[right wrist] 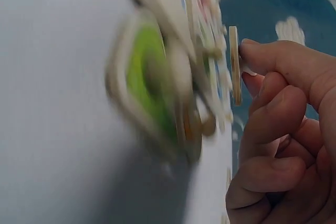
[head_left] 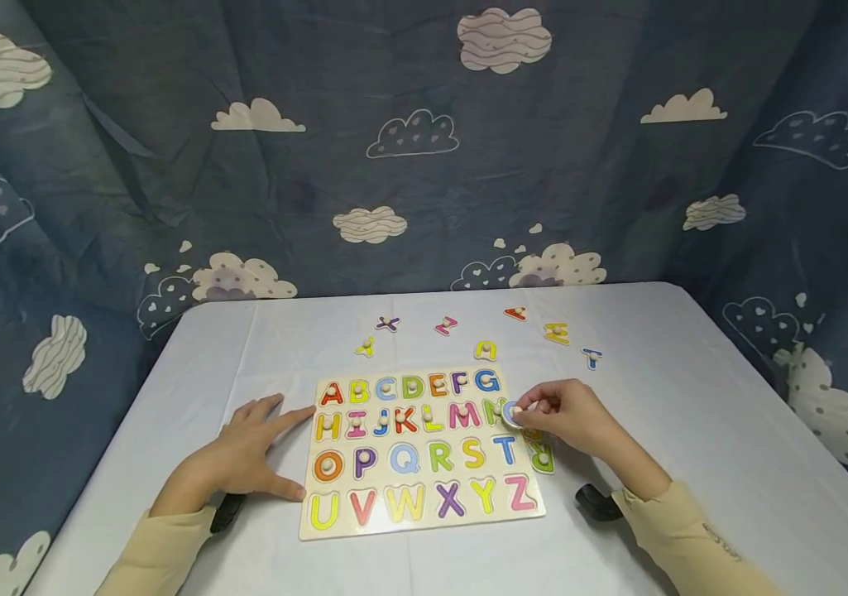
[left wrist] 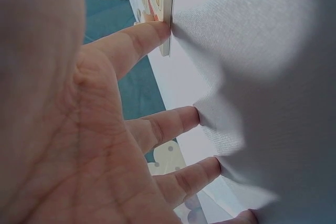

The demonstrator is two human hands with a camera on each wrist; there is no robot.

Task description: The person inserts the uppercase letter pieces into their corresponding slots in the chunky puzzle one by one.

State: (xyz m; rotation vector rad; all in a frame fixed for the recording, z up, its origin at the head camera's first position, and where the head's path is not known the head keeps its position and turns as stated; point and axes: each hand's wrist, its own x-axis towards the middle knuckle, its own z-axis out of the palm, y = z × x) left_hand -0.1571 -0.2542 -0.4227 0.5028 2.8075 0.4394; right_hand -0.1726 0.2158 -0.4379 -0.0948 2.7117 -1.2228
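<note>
Left hand [head_left: 241, 459]: flat on the table [head_left: 692, 397], fingers spread straight, forefinger tip touching the alphabet board [head_left: 418, 451] at its left edge.
Right hand [head_left: 568, 418]: fingers curled, pinching a blue letter piece [head_left: 513, 413] just above the board's right edge.
Far side: loose letters [head_left: 485, 350] lie beyond the board.

Blurred beyond reading beside the right hand [right wrist: 283, 129]: green letter piece [right wrist: 149, 90]. Letter on pinched piece [head_left: 513, 411] mostly hidden under fingertips. Left palm [left wrist: 58, 129] cut off by frame edge; puzzle board [left wrist: 165, 14] cropped beyond index fingertip.
</note>
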